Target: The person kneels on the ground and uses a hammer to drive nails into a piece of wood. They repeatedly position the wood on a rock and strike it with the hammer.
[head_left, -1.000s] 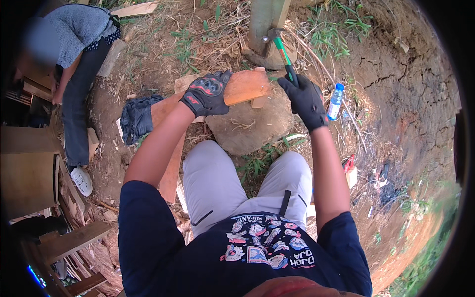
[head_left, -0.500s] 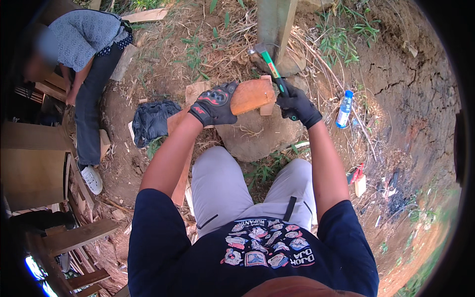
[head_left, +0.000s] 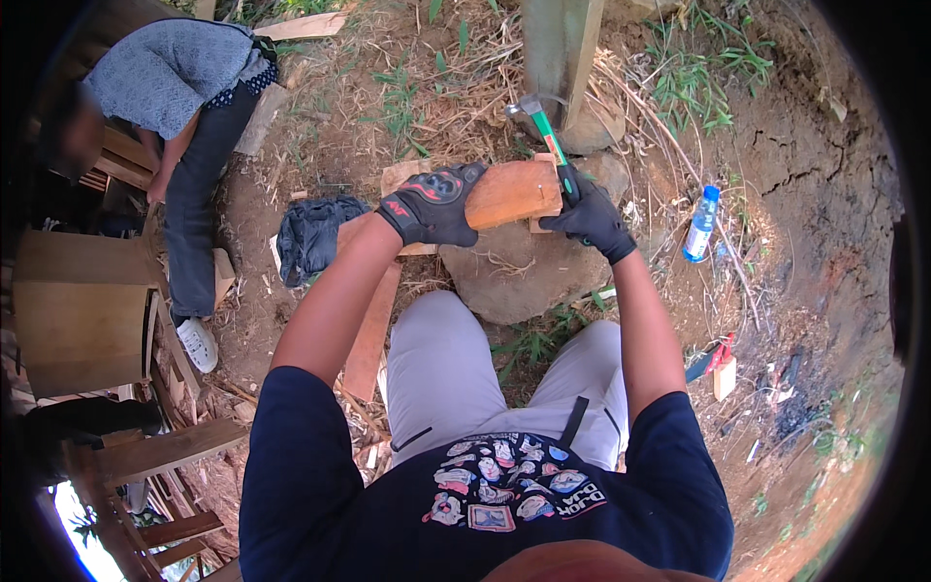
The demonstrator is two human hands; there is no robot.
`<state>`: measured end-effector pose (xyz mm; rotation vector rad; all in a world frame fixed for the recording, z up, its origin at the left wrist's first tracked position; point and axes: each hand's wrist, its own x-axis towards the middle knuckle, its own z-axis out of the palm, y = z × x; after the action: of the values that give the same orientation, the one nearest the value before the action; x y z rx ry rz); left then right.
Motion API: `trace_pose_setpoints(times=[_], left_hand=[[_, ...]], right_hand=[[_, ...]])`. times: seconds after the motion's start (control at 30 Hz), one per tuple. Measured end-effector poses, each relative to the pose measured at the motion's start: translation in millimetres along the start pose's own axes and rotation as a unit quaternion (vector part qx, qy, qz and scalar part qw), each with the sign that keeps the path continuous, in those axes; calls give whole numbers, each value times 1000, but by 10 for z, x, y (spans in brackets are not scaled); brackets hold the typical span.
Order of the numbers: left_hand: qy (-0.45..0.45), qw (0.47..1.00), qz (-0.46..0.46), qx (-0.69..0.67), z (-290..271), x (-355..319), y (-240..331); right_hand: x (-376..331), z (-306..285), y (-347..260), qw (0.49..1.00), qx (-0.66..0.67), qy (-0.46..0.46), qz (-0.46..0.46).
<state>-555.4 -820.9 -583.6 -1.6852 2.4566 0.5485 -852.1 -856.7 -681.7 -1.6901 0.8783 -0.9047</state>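
Both my hands wear black gloves. My left hand point(head_left: 444, 206) is closed on the left end of a reddish-brown wooden block point(head_left: 514, 194) with a curved upper edge. My right hand point(head_left: 593, 218) grips a hammer point(head_left: 545, 131) by its green and black handle. The hammer's metal head points up and away, beyond the block. Fingers of that hand are right against the block's right end. Behind this end, a smaller, paler wood strip point(head_left: 543, 158) shows partly. Below the block lies a large flat stone point(head_left: 514, 272).
A wooden post point(head_left: 558, 58) stands just ahead. To the right are a blue-capped bottle point(head_left: 700, 225) and a red-handled tool point(head_left: 718, 357). A black plastic bag point(head_left: 315, 238) and a board point(head_left: 373, 335) lie left. Another person point(head_left: 184, 87) bends over at far left.
The whole view has shifted slightly, so the scene sits farther right. My right hand, still on the hammer, has come closer to the block's right end. My left hand keeps its hold.
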Motion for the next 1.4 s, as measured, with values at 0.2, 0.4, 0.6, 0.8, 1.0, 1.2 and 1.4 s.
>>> trace_pose_setpoints(times=[0.2,0.4,0.6,0.8,1.0,1.2,1.4], left_hand=[[86,995,-30,-29,-179,10,-65],[92,994,-36,40,-4,-73,44],[21,997,-51,61,-54,-53,252],[35,997,-22,61,-59,-51,132],[38,996,-26,79,16,-76,177],[43,995,-27,90,-7,-52,148],[62,993,-17,95,18,-101,135]], right_hand=[[-58,-59,-265,982,-39,-34,182],[-74,-31,-162,993,-44,-11,112],[-225,-118,-142,982,-170,37,69],[-1114,-191,-1018,957,-233,92,147],[-1613,-146,-1845,927,-357,103,48],[-1631,-3,-2171,900,-416,128,25],[-1569,299,-2188,912,-355,201,35]])
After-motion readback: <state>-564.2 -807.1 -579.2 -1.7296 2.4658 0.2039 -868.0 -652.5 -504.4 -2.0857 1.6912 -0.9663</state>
